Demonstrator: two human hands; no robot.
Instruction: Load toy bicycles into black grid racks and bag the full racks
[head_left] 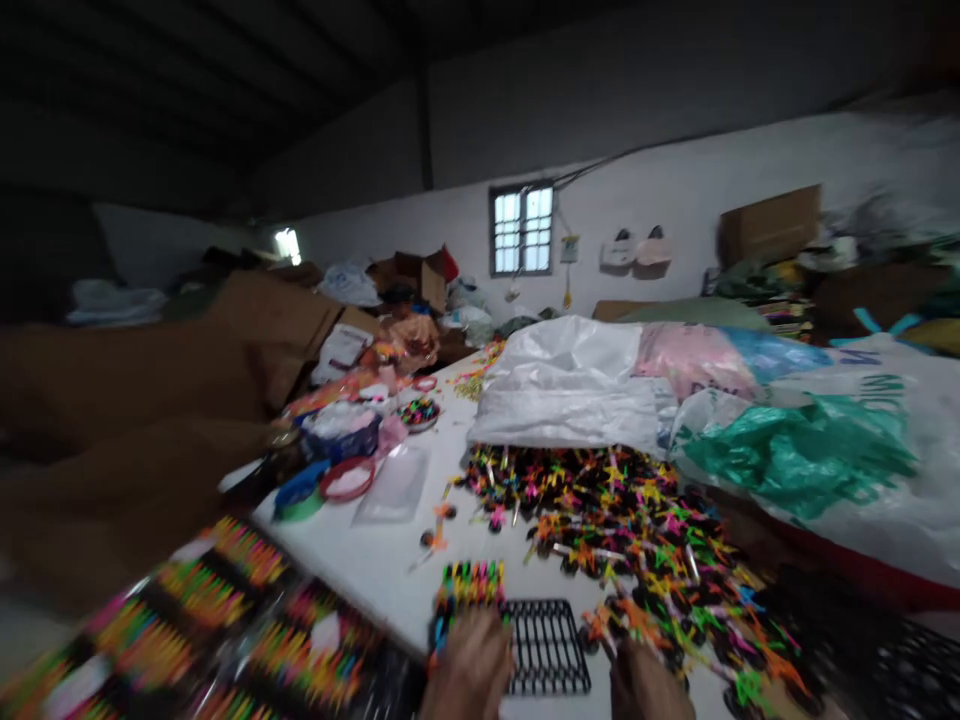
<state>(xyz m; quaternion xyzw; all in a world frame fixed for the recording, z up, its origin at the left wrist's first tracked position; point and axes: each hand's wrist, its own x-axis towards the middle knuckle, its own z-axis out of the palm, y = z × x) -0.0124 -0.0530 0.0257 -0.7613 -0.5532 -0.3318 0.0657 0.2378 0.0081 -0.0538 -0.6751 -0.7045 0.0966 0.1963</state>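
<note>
My left hand (469, 668) rests at the bottom edge on the left end of a black plastic grid tray (546, 648), by a row of bright coloured pieces (469, 584) standing in it. My right hand (646, 688) sits just right of the tray, at the near edge of a large heap of small multicoloured toy pieces (637, 530) spread over the white table (375, 550). Motion blur smears both hands, and their fingers are not clear.
Big white and green plastic sacks (720, 410) lie behind the heap. Bowls and tubs (341, 440) crowd the table's left side. Filled trays of coloured pieces (195, 620) lie lower left. Brown cardboard boxes (247, 340) are stacked at left.
</note>
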